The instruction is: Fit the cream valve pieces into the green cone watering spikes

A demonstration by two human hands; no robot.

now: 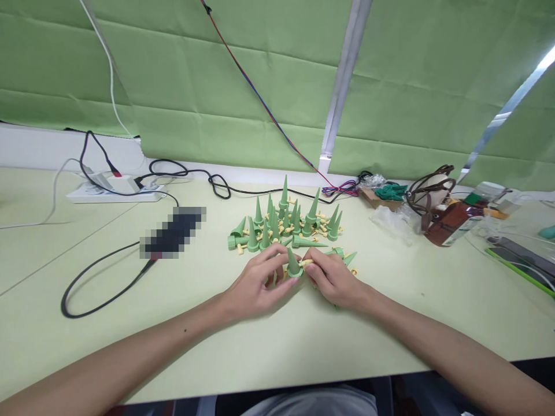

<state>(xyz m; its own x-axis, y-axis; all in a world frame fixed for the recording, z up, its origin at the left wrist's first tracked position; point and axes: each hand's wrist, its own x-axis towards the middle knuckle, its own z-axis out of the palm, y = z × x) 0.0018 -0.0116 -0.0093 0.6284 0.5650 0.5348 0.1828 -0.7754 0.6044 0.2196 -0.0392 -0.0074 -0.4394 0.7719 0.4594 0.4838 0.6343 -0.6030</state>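
In the head view, my left hand grips a green plastic cone spike by its base, the point facing up. My right hand pinches a small yellow plastic piece at the side of that spike; whether the two parts are joined I cannot tell. Just beyond my hands lies a pile of similar green spikes, some upright and some on their sides, with yellow pieces among them. A few more green and yellow parts are partly hidden behind my right hand.
A blurred dark device with a black cable lies to the left. Behind it is a white power strip. At the right stand a brown bottle, crumpled clear plastic and a green-edged phone-like item. Green sheeting covers the wall.
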